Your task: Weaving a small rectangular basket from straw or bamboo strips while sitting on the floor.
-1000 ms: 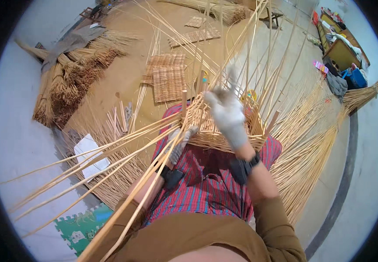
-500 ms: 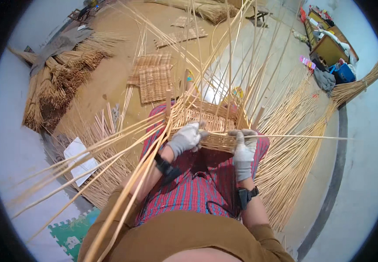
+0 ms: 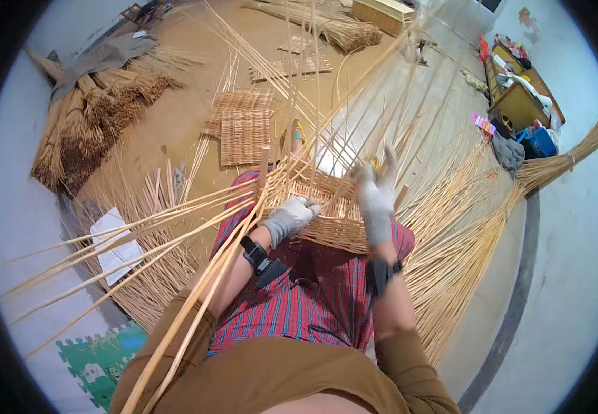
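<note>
Evidently, left hand (image 3: pixel 289 217) clamps woven basket (image 3: pixel 333 233); blurred right hand's (image 3: pixel 376 196) grip and pink packet's (image 3: pixel 483 124) markings unclear.

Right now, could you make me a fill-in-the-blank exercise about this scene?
The left hand and the right hand are covered by ____.
The main colour of the foam mat is ____.
The hand nearer that mat is the ____ one.
Near the woven basket, the reddish lap cloth is patterned with ____.
Missing words: gloves; green; left; stripes.
</note>
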Available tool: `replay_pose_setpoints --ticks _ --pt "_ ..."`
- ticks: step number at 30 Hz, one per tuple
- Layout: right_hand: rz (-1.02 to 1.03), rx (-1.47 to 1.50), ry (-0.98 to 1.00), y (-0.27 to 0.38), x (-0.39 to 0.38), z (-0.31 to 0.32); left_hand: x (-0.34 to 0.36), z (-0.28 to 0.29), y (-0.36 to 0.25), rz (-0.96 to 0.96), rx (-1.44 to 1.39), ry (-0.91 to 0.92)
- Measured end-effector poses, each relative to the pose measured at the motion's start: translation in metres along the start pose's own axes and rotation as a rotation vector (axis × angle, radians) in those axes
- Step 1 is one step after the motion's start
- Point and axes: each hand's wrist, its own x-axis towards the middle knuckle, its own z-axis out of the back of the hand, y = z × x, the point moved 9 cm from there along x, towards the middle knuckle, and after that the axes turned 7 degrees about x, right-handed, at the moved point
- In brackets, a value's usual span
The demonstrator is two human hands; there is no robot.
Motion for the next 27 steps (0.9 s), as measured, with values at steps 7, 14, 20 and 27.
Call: replay_pose_setpoints --ticks 7,14,20,27 --pt "0.072 -0.377 0.130 0.024 -0.111 0.014 -0.017 -0.016 0.010 0.259 -0.333 0.210" --pt "0.271 -0.881 0.356 -0.038 0.041 -0.090 -0.015 0.001 0.001 0.185 0.173 -0.017" --pt "0.166 -0.074 -0.126 -0.008 0.088 -0.039 -0.016 -0.007 0.002 0.306 -0.054 0.131" --pt "0.161 0.103 -0.213 -0.013 -0.044 0.044 -0.007 -0.003 0.006 0.134 0.089 0.026"
